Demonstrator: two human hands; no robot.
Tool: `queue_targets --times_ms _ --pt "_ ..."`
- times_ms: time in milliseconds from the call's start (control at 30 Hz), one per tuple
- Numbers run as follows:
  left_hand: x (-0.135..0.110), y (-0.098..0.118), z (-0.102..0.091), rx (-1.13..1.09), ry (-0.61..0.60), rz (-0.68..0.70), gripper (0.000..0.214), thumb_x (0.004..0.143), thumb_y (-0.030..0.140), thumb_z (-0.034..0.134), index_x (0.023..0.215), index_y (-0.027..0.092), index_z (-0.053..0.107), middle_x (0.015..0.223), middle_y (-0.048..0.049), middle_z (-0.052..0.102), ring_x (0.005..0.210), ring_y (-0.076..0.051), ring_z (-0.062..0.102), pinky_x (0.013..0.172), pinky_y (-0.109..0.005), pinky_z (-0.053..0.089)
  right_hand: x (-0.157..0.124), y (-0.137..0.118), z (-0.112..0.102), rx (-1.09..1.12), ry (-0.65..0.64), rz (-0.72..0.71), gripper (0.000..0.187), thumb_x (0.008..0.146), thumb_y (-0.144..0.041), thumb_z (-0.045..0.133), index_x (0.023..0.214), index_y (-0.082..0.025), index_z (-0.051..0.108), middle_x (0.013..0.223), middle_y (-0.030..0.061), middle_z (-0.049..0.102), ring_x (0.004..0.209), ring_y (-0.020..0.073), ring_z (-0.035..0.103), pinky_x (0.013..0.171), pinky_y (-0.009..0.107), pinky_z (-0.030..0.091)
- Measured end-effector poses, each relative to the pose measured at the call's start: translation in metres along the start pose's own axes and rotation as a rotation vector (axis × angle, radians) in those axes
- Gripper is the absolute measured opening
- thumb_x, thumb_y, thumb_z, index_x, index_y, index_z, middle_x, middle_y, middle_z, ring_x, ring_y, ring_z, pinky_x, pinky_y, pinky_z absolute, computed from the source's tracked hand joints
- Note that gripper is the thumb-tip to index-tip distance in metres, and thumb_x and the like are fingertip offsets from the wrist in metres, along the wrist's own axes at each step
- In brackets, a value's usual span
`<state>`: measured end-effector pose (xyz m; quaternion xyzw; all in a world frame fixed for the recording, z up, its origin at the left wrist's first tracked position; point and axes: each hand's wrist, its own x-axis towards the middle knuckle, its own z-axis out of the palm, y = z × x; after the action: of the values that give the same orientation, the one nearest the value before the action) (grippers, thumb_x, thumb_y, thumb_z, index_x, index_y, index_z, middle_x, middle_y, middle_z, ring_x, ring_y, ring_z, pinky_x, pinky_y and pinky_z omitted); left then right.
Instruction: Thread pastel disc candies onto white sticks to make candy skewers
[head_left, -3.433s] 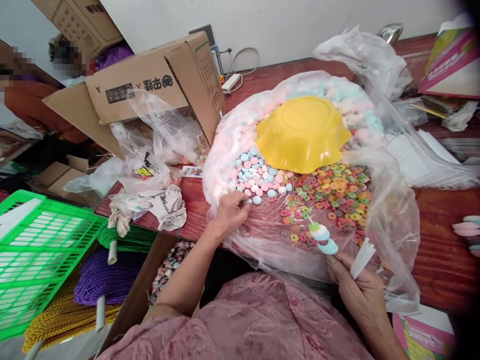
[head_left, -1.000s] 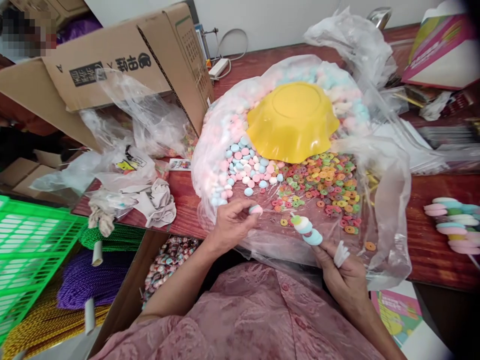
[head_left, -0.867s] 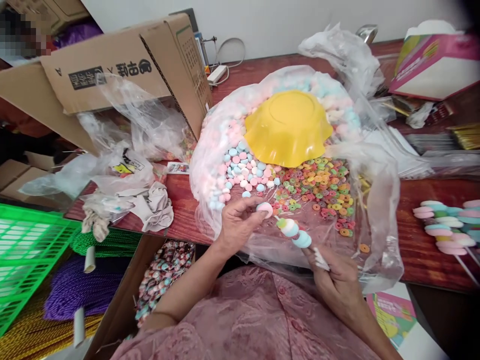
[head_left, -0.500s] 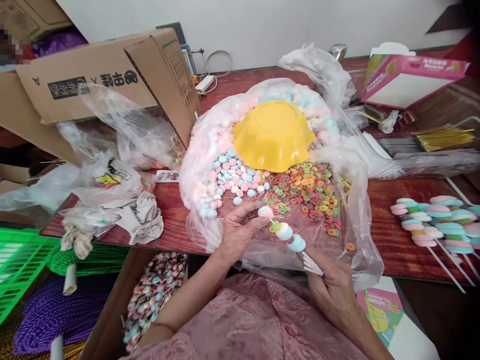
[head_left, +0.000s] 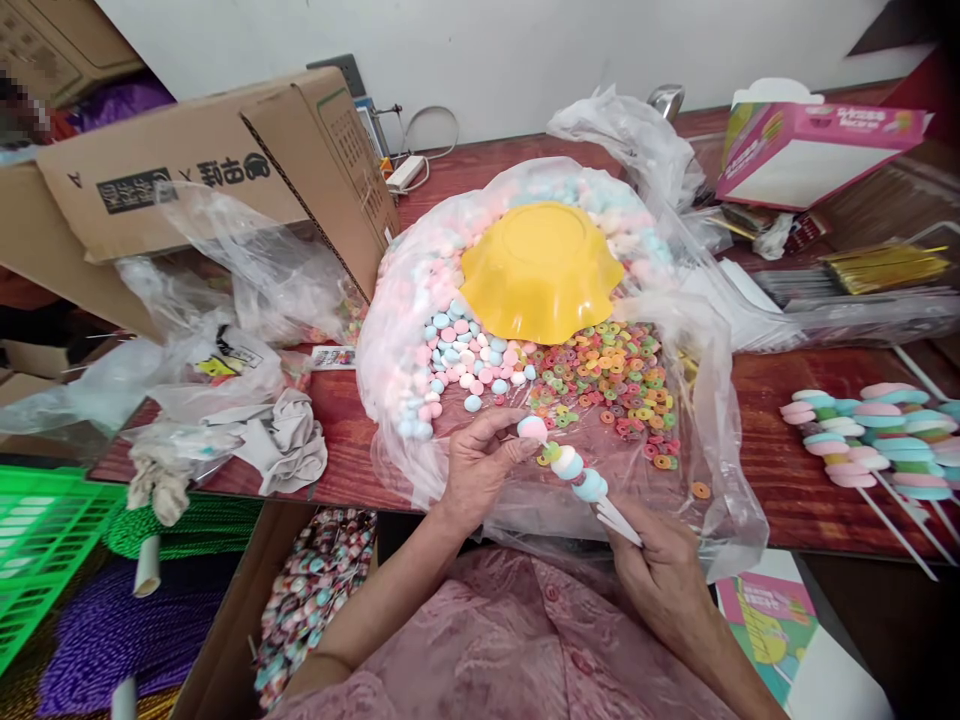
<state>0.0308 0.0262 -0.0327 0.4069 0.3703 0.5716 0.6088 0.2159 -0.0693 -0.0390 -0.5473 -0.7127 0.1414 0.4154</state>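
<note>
My left hand (head_left: 475, 462) pinches a pink round candy (head_left: 532, 428) at the tip of a white stick. My right hand (head_left: 654, 572) grips that candy stick (head_left: 592, 494) near its lower end, together with a few spare white sticks; a green ring, a white-blue disc and a blue disc sit threaded on it. Both hands hover over the front of a clear plastic bag (head_left: 731, 490) spread on the red wooden table (head_left: 780, 480). The bag holds pink, blue and white disc candies (head_left: 465, 350), coloured ring candies (head_left: 611, 375) and an upturned yellow bowl (head_left: 541, 268).
Finished candy skewers (head_left: 862, 440) lie at the right. A tilted cardboard box (head_left: 217, 160) and crumpled plastic bags (head_left: 225, 330) sit left. A pink box (head_left: 810, 150) stands back right. Below left are a green crate (head_left: 45, 540), cord spools (head_left: 90, 630) and a carton of wrapped candies (head_left: 307, 600).
My left hand picked a pink candy from the pile and brought it to the stick's tip. The right hand swung the stick toward it. The view shifted right, showing the finished skewers.
</note>
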Motion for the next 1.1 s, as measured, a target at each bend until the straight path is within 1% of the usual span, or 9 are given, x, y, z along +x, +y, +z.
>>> queue_targets --times_ms 133,233,333,433,500,600,733,967,1100 --pt "0.001 0.000 0.001 0.034 0.003 0.040 0.032 0.063 0.026 0.090 0.093 0.023 0.079 0.090 -0.0011 0.074 0.082 -0.013 0.066 0.075 -0.024 0.055 -0.002 0.003 0.000 -0.023 0.001 -0.048 0.042 0.080 0.000 0.042 0.107 -0.020 0.066 0.071 -0.0012 0.069 0.055 0.0138 0.064 0.058 0.021 0.053" --pt "0.002 0.000 -0.001 0.087 -0.009 0.124 0.031 0.066 0.026 0.088 0.095 0.024 0.079 0.092 -0.0016 0.074 0.083 -0.014 0.067 0.075 -0.024 0.056 -0.004 0.004 0.000 -0.051 -0.023 -0.076 0.047 0.077 0.002 0.040 0.111 -0.019 0.065 0.079 0.0017 0.072 0.061 0.0142 0.068 0.061 0.021 0.054" --pt "0.003 0.000 -0.003 0.217 -0.026 0.284 0.029 0.070 0.023 0.086 0.097 0.024 0.079 0.095 -0.0028 0.076 0.087 -0.015 0.069 0.078 -0.026 0.057 -0.006 0.006 0.000 -0.079 -0.035 -0.099 0.051 0.075 0.002 0.039 0.114 -0.018 0.065 0.088 0.0047 0.075 0.070 0.0156 0.071 0.064 0.023 0.055" --pt "0.004 0.001 -0.004 0.388 -0.070 0.485 0.027 0.075 0.017 0.081 0.101 0.023 0.078 0.095 -0.0040 0.077 0.087 -0.016 0.071 0.080 -0.028 0.058 -0.007 0.006 0.000 -0.102 -0.047 -0.091 0.054 0.074 0.002 0.038 0.115 -0.018 0.065 0.090 0.0051 0.076 0.075 0.0170 0.073 0.068 0.025 0.057" --pt "0.004 0.003 -0.004 0.481 -0.106 0.604 0.026 0.079 0.013 0.077 0.103 0.023 0.077 0.093 -0.0043 0.077 0.086 -0.015 0.072 0.080 -0.027 0.059 -0.006 0.005 -0.001 -0.105 -0.055 -0.081 0.055 0.074 0.002 0.038 0.117 -0.018 0.065 0.087 0.0045 0.076 0.075 0.0173 0.073 0.068 0.025 0.057" --pt "0.004 0.005 -0.005 0.588 -0.145 0.720 0.027 0.082 0.008 0.072 0.105 0.021 0.076 0.093 -0.0052 0.077 0.085 -0.015 0.073 0.079 -0.026 0.059 -0.004 0.002 -0.003 -0.090 -0.063 -0.076 0.059 0.074 0.003 0.037 0.123 -0.019 0.063 0.087 0.0038 0.075 0.071 0.0166 0.072 0.063 0.025 0.055" --pt "0.002 0.010 -0.005 0.683 -0.198 0.801 0.030 0.085 0.005 0.066 0.109 0.021 0.074 0.094 -0.0063 0.077 0.087 -0.015 0.073 0.078 -0.027 0.059 -0.002 -0.001 -0.005 -0.064 -0.063 -0.082 0.061 0.074 0.003 0.038 0.126 -0.019 0.061 0.087 0.0034 0.075 0.068 0.0158 0.071 0.060 0.024 0.053" --pt "-0.002 0.011 -0.004 0.716 -0.184 0.797 0.030 0.087 0.004 0.063 0.111 0.021 0.072 0.095 -0.0062 0.077 0.086 -0.015 0.073 0.078 -0.027 0.060 0.003 -0.007 0.001 -0.029 -0.078 -0.071 0.052 0.073 0.003 0.037 0.112 -0.018 0.065 0.076 0.0012 0.071 0.061 0.0149 0.068 0.056 0.023 0.051" --pt "0.001 0.009 -0.008 0.862 -0.274 0.962 0.040 0.087 0.000 0.053 0.119 0.018 0.069 0.103 -0.0112 0.075 0.098 -0.020 0.071 0.084 -0.035 0.060 0.007 -0.005 0.002 -0.026 -0.071 -0.048 0.049 0.073 0.002 0.037 0.105 -0.018 0.067 0.077 0.0015 0.073 0.061 0.0145 0.069 0.056 0.023 0.052"
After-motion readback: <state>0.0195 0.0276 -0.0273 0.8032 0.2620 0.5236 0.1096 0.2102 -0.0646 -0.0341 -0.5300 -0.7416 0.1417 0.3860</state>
